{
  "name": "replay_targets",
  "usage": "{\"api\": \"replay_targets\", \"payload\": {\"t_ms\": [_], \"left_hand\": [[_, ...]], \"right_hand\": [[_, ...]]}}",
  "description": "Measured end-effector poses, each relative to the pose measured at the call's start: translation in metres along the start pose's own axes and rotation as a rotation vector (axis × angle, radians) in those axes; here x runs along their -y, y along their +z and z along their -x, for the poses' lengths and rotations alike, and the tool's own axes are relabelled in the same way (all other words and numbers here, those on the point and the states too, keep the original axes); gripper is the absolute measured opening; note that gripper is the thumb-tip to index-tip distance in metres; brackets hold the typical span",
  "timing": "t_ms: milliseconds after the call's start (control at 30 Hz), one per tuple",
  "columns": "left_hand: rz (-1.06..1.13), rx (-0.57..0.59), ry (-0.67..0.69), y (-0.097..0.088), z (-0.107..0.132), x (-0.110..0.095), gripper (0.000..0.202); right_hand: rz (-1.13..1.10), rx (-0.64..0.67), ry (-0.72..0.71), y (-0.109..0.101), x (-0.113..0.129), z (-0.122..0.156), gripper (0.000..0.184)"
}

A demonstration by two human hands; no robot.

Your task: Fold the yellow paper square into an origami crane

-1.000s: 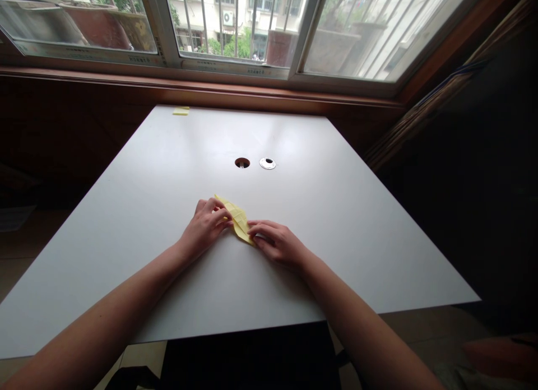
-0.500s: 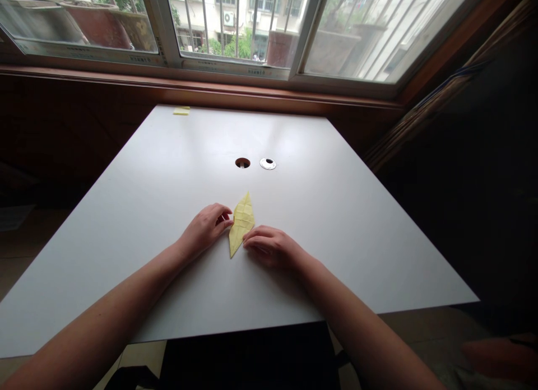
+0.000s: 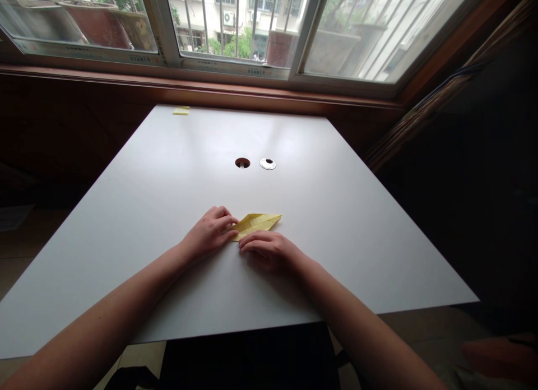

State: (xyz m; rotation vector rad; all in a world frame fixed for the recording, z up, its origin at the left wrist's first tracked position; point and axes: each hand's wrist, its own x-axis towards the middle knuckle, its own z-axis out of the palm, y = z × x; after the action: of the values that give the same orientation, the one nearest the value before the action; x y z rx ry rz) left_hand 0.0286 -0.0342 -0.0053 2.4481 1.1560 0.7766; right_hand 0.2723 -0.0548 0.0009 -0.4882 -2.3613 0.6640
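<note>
Paper (image 3: 257, 222) flat under the half-curled, pressing fingertips of left hand (image 3: 209, 231) and right hand (image 3: 271, 251), tip beyond them.

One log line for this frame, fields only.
left hand: fingertips on folded yellow paper | right hand: fingers at its near edge | paper lies on white table

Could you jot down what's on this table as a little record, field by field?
Surface: white table by a window
Paper: yellow folded paper, lying flat, point aimed right
Left hand: left hand, fingertips on the paper's left end
Right hand: right hand, fingertips at its near edge
Beyond: round hole, silver cap, small yellow pad at the far edge
</note>
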Motion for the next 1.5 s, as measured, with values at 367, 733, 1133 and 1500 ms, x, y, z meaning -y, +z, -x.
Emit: {"api": "replay_targets", "payload": {"t_ms": [367,733,1133,1500], "left_hand": [[-0.068,0.021,0.049,0.003,0.002,0.002,0.025],[0.065,-0.003,0.012,0.002,-0.001,-0.001,0.01],[0.105,0.059,0.04,-0.009,0.004,0.008,0.012],[0.06,0.149,0.111,-0.036,0.009,0.023,0.018]], "right_hand": [[0.416,-0.161,0.262,-0.002,-0.009,-0.001,0.023],[0.493,-0.091,0.265,0.001,-0.009,-0.008,0.013],[0.453,-0.102,0.198,-0.003,-0.012,-0.005,0.015],[0.476,-0.081,0.222,-0.006,-0.011,-0.001,0.016]]}}
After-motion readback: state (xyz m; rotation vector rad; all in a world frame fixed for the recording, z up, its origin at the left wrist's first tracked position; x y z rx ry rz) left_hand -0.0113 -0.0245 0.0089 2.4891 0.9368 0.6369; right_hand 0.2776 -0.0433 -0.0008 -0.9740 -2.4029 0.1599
